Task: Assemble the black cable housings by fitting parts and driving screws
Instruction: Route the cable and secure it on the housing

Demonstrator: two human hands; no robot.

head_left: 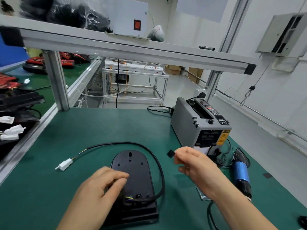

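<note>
Early stage, I'd say. The housing (132,170) lies flat near the bench's (99,127) front edge. Its screw holes look unfilled, though they're small to judge. The cable (159,165) exits its near end and loops round the right side to the white connector (65,164), toward the left edge. The screwdriver (241,175) lies untouched near the right edge, so all the screws are probably left to drive. My left hand (99,185) rests on the housing's left side, fingers loosely bent, gripping nothing. My right hand (194,161) pinches a small black square piece (171,153) — held above the bench just right of the housing's far end, clear of it, in front of the tape dispenser (196,123). That piece isn't fitted yet.
</note>
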